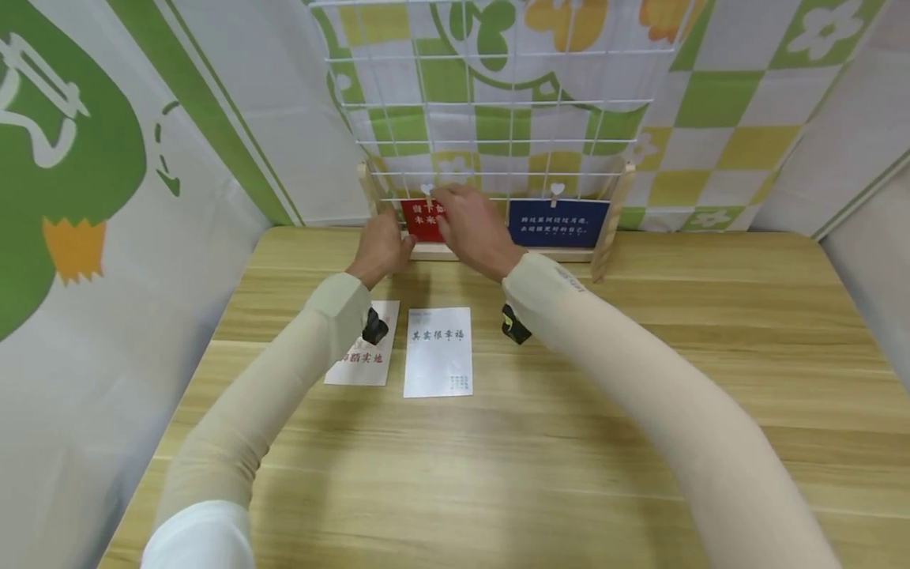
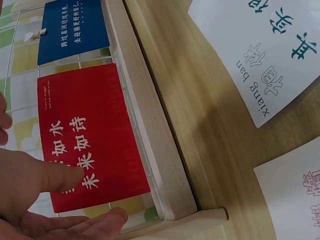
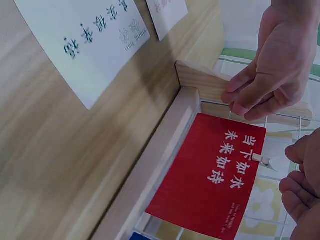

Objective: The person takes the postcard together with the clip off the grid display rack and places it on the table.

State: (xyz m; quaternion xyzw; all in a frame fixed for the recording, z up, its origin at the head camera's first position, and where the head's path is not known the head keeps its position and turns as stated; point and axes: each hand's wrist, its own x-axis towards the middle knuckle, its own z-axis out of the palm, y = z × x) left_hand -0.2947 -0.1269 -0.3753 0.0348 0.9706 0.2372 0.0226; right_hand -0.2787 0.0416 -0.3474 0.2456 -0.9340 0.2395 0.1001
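A red card (image 3: 210, 175) with white writing is clipped to the white wire grid (image 1: 490, 142) by a small peg with a white heart (image 3: 272, 162). My right hand (image 1: 476, 225) is beside that peg, its fingers loosely bent and apart from it in the right wrist view. My left hand (image 1: 380, 243) is at the card's left end. Its thumb (image 2: 62, 175) overlaps the card in the left wrist view, but the right wrist view shows no grip on it. To the right hangs a blue card (image 1: 558, 224) under another heart peg (image 1: 558, 190).
The grid stands in a wooden frame (image 1: 613, 225) at the back of the wooden table (image 1: 569, 442). Two white cards lie in front: one with dark writing (image 1: 438, 356), one with red writing (image 1: 366, 371) partly behind the left wrist. Patterned cloth hangs behind.
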